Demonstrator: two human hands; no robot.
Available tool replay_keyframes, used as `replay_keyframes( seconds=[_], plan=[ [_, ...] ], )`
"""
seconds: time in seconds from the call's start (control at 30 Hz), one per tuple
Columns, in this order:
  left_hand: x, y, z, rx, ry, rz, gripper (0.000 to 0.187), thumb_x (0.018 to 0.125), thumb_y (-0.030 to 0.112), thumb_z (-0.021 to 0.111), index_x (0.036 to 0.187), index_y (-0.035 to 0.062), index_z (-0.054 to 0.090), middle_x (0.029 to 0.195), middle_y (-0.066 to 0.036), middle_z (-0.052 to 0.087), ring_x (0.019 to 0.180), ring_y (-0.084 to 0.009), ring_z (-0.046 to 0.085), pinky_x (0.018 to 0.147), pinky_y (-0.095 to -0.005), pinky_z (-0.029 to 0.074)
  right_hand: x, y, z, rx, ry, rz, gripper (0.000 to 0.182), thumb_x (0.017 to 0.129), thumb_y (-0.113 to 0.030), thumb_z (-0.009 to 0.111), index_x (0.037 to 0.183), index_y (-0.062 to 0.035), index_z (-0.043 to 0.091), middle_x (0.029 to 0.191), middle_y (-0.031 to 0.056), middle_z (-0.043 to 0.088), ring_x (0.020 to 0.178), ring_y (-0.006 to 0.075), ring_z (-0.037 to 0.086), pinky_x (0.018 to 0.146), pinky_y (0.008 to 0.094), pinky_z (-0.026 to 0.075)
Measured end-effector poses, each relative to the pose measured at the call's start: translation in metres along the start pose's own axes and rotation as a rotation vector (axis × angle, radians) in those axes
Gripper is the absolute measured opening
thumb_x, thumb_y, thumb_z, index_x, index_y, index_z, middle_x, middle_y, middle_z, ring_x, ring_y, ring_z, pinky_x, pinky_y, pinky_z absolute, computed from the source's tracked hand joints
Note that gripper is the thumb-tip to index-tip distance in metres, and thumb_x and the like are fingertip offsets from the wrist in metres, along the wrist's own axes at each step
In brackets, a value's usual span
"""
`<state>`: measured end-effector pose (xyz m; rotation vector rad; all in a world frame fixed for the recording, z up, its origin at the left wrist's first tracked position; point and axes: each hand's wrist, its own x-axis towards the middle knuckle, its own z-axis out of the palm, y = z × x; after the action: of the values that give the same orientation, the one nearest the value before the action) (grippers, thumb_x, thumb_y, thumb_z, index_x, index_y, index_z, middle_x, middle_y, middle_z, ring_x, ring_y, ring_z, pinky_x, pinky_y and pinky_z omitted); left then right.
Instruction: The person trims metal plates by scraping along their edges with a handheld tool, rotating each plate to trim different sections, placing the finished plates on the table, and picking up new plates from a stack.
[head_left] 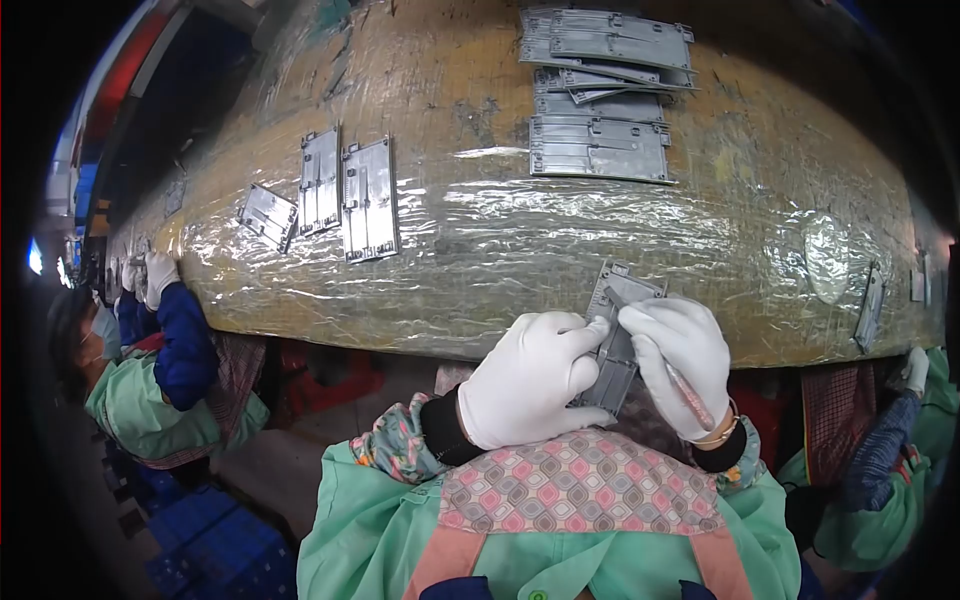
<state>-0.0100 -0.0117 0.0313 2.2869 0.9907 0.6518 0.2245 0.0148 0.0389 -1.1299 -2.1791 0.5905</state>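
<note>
A grey moulded plastic panel (617, 372) is held at a slant at the table's near edge, in front of my apron. My left hand (530, 378), in a white glove, grips it from the left, thumb and fingers closed on its side. Gloved in white too, my right hand (682, 358) is wrapped round a slim trimming knife (690, 398) with a pinkish handle. The knife's greyish tip meets the upper part of the panel's face. My fingers hide the middle of the knife and part of the panel's right side.
Several similar panels lie in an overlapping pile (600, 148) at the far side of the film-covered table (470, 290). Three more panels (370, 200) lie to the left. A panel (870, 308) rests near the right edge. Co-workers (150, 370) sit on both sides.
</note>
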Motion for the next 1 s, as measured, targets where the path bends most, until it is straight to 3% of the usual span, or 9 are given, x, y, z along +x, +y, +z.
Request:
replay_keyframes(
  seconds=[0.1, 0.37, 0.6, 0.7, 0.77, 0.8, 0.9, 1.0],
  plan=[
    [0.000, -0.004, 0.004, -0.001, 0.037, 0.033, 0.060, 0.063, 0.045, 0.096, 0.085, 0.0022, 0.061, 0.130, -0.022, 0.068, 0.112, -0.0405, 0.065, 0.094, -0.0514, 0.055, -0.004, 0.002, -0.004, -0.011, -0.019, -0.014, 0.026, 0.089, -0.006, 0.076, 0.115, -0.0087, 0.078, 0.110, 0.0091, 0.078, 0.104, 0.0312, 0.073, 0.096, 0.0431, 0.055],
    [0.006, -0.011, 0.010, -0.031, 0.130, 0.114, 0.061, 0.062, 0.044, 0.095, 0.077, 0.0024, 0.053, 0.118, -0.025, 0.069, 0.090, -0.0386, 0.068, 0.074, -0.0470, 0.058, 0.003, 0.002, 0.005, -0.046, -0.005, -0.044, 0.031, 0.089, -0.006, 0.077, 0.119, -0.0096, 0.077, 0.111, 0.0097, 0.077, 0.104, 0.0314, 0.073, 0.094, 0.0436, 0.056],
    [0.007, -0.012, 0.008, -0.063, 0.097, 0.108, 0.060, 0.062, 0.044, 0.095, 0.075, 0.0016, 0.054, 0.117, -0.026, 0.069, 0.088, -0.0389, 0.068, 0.076, -0.0467, 0.058, 0.003, 0.000, 0.008, -0.089, -0.001, -0.032, 0.031, 0.089, -0.007, 0.077, 0.120, -0.0105, 0.077, 0.111, 0.0100, 0.077, 0.103, 0.0322, 0.073, 0.091, 0.0437, 0.058],
    [0.004, -0.012, 0.009, -0.023, 0.096, 0.119, 0.061, 0.063, 0.046, 0.094, 0.080, 0.0007, 0.057, 0.119, -0.026, 0.068, 0.091, -0.0395, 0.069, 0.080, -0.0464, 0.058, 0.005, -0.001, 0.012, -0.094, 0.009, -0.026, 0.031, 0.089, -0.007, 0.076, 0.120, -0.0103, 0.077, 0.111, 0.0103, 0.077, 0.103, 0.0320, 0.073, 0.090, 0.0438, 0.058],
    [0.002, -0.011, 0.004, -0.026, 0.036, 0.092, 0.062, 0.065, 0.048, 0.094, 0.092, 0.0014, 0.063, 0.127, -0.024, 0.067, 0.106, -0.0420, 0.068, 0.090, -0.0500, 0.057, 0.005, 0.000, 0.011, -0.076, 0.007, -0.022, 0.030, 0.090, -0.007, 0.075, 0.120, -0.0099, 0.077, 0.111, 0.0107, 0.077, 0.103, 0.0321, 0.073, 0.090, 0.0435, 0.058],
    [0.003, -0.010, -0.001, -0.027, 0.034, 0.094, 0.062, 0.065, 0.048, 0.094, 0.092, 0.0014, 0.063, 0.127, -0.024, 0.067, 0.106, -0.0420, 0.068, 0.090, -0.0500, 0.057, 0.005, -0.001, 0.010, -0.061, 0.005, -0.017, 0.029, 0.090, -0.007, 0.075, 0.119, -0.0095, 0.077, 0.111, 0.0110, 0.077, 0.103, 0.0322, 0.073, 0.090, 0.0432, 0.059],
    [0.005, -0.009, -0.011, 0.076, -0.027, 0.114, 0.065, 0.065, 0.048, 0.093, 0.108, 0.0067, 0.067, 0.138, -0.017, 0.065, 0.135, -0.0493, 0.056, 0.106, -0.0606, 0.050, 0.005, -0.001, -0.001, -0.009, -0.045, -0.005, 0.029, 0.090, -0.007, 0.075, 0.119, -0.0084, 0.077, 0.112, 0.0118, 0.077, 0.103, 0.0328, 0.073, 0.089, 0.0423, 0.060],
    [0.003, -0.009, -0.001, 0.132, -0.010, 0.120, 0.065, 0.065, 0.049, 0.093, 0.107, 0.0068, 0.066, 0.135, -0.017, 0.066, 0.136, -0.0492, 0.056, 0.110, -0.0599, 0.050, 0.003, -0.001, 0.000, -0.019, -0.058, -0.004, 0.029, 0.090, -0.006, 0.075, 0.119, -0.0079, 0.076, 0.112, 0.0126, 0.077, 0.101, 0.0331, 0.073, 0.087, 0.0420, 0.060]
  ],
)
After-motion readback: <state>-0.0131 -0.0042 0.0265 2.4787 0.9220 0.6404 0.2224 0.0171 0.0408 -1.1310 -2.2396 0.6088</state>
